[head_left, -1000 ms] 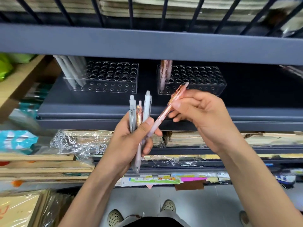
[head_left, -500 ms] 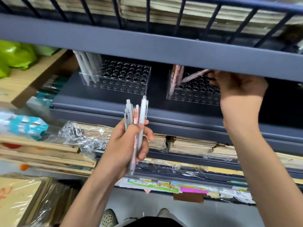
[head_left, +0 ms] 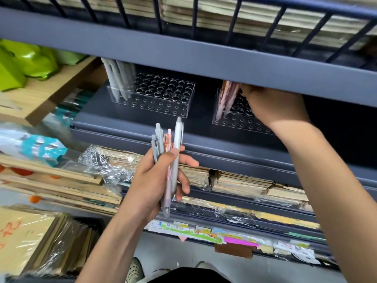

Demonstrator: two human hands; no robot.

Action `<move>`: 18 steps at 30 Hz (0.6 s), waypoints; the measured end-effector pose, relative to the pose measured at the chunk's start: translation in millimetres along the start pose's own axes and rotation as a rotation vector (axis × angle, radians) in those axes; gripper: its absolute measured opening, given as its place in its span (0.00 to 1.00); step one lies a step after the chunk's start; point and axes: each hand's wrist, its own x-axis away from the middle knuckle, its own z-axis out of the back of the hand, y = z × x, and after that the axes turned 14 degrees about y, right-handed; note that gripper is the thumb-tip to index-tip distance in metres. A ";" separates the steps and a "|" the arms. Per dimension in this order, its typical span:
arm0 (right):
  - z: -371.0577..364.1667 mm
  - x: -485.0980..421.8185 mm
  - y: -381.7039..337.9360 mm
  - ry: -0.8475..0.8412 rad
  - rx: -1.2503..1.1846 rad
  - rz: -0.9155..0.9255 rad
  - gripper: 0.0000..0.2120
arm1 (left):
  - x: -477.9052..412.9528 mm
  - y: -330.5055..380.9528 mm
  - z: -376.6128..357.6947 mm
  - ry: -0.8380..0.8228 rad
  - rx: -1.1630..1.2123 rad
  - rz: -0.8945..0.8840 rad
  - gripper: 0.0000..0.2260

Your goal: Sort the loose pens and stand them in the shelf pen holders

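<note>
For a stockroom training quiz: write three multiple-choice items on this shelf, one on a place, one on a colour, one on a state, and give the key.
1. Where in the left holder do the grey pens stand?
A. its left end
B. its right end
C. its middle

2. The right holder holds pens of which colour?
A. green
B. pink
C. black

3. What is the left hand doing?
A. hanging empty
B. gripping a bundle of pens
C. pressing on the shelf edge

Key: 1 A, they fill holes at the left end and the other holes are bare; 2 B, the pink pens lean at its left end; 3 B, its fingers curl round several pens.
</note>
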 end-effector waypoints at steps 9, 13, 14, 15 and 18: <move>1.2 6.2 -11.6 -0.024 0.064 -0.019 0.12 | -6.7 4.9 6.7 -0.062 -0.109 -0.016 0.12; 6.9 30.4 -13.8 0.141 -0.192 -0.074 0.07 | -8.9 9.8 10.9 -0.160 -0.145 -0.029 0.18; 8.0 39.4 -14.1 0.148 -0.309 -0.109 0.05 | -10.1 11.0 11.2 -0.177 -0.145 -0.029 0.19; 8.3 47.4 -14.6 0.105 -0.404 -0.144 0.06 | -11.1 12.1 11.7 -0.197 -0.144 -0.039 0.18; 2.0 64.5 -11.8 -0.169 -0.561 -0.190 0.02 | -13.6 14.3 9.5 -0.265 -0.168 -0.054 0.17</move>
